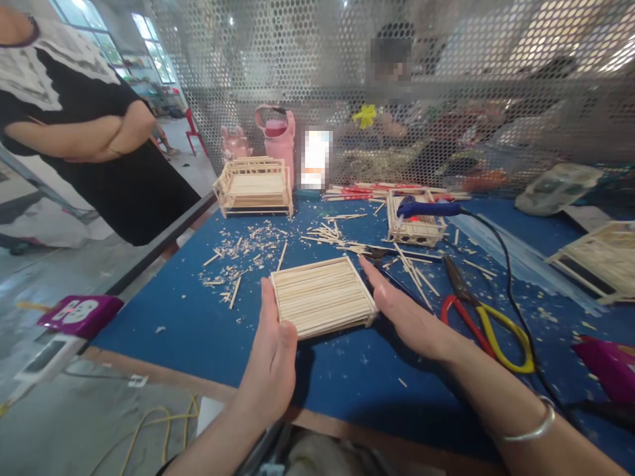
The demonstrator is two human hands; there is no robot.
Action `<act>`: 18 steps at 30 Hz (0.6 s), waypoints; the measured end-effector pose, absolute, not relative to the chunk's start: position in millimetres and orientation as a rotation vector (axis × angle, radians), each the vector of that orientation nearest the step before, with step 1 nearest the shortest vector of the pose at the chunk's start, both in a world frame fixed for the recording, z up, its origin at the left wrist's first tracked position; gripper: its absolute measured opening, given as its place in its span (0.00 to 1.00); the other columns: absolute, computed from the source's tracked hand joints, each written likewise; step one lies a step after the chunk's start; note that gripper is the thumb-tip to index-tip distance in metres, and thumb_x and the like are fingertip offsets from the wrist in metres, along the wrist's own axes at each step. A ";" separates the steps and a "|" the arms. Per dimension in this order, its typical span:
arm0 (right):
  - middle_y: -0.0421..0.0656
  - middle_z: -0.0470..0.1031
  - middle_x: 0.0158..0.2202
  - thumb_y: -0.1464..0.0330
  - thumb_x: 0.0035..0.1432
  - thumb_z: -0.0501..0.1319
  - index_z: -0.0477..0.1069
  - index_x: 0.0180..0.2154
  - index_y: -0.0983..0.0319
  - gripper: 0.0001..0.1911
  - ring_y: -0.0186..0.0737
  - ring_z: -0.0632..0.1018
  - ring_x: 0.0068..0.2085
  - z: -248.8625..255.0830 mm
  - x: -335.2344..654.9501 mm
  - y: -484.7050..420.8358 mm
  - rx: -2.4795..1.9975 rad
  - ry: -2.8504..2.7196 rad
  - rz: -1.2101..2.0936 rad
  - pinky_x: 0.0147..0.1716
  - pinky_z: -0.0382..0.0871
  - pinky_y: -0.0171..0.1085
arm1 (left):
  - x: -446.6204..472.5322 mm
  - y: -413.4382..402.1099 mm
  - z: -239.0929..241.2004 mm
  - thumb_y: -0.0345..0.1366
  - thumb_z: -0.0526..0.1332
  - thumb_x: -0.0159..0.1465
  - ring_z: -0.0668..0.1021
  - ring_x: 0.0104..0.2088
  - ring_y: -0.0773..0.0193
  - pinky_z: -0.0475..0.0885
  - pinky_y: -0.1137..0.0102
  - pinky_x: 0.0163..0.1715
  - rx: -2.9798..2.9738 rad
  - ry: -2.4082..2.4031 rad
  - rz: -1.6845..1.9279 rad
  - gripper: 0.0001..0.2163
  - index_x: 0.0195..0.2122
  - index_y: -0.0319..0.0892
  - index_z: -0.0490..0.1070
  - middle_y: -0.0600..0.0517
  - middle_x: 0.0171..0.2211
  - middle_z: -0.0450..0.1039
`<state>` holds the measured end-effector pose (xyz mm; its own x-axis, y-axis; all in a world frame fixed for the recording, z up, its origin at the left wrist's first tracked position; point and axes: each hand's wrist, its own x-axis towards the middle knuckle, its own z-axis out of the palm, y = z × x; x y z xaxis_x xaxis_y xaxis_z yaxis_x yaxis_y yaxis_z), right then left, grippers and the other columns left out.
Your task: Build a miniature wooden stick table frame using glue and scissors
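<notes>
A flat panel of glued wooden sticks [321, 295] lies on the blue table mat [198, 324] in front of me. My left hand [272, 350] presses against the panel's left edge with fingers straight and together. Flat along the panel's right edge rests my right hand [404, 309], fingers stretched out. The panel sits squeezed between both palms. A metal bangle [533, 428] circles my right wrist.
Red and yellow-handled pliers [479, 314] lie right of my right hand. A blue glue gun [427, 208] rests on a small stick frame [415, 228]. A stick bench model [254, 186], loose sticks [337, 235] and shavings lie behind. A person [89, 125] stands at left.
</notes>
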<state>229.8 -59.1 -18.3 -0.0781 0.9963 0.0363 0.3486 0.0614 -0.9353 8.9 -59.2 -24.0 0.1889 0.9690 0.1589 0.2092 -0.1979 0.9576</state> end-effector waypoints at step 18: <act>0.49 0.59 0.60 0.44 0.56 0.41 0.46 0.61 0.55 0.37 0.42 0.68 0.55 -22.1 230.5 -41.4 -1.265 -0.913 1.231 0.45 0.67 0.40 | 1.5 -40.6 -10.6 0.42 0.59 0.58 0.52 0.63 0.55 0.47 0.63 0.61 1.693 1.256 0.880 0.37 0.64 0.40 0.42 0.47 0.64 0.45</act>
